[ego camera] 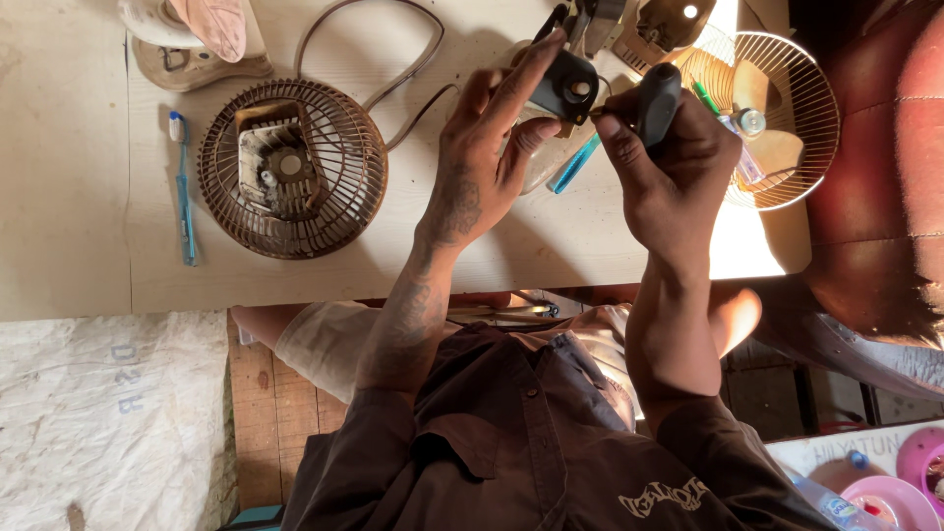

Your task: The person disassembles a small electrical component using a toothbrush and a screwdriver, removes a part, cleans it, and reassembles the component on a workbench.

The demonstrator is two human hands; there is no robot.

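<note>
My left hand (487, 147) holds a small dark fan part (565, 87) up over the pale board (324, 280), fingers wrapped behind and over it. My right hand (674, 172) grips the black handle of a screwdriver (654, 98), whose tip points left into the part. Both hands are raised close together above the board's upper middle. What lies under the part is mostly hidden by my fingers.
A rusty fan grille with a motor housing (292, 169) lies on the left, a blue toothbrush (183, 187) beside it. A cable (393, 59) loops at the top. A second wire grille with a fan blade (772, 118) sits right. A blue pen (573, 164) lies under my hands.
</note>
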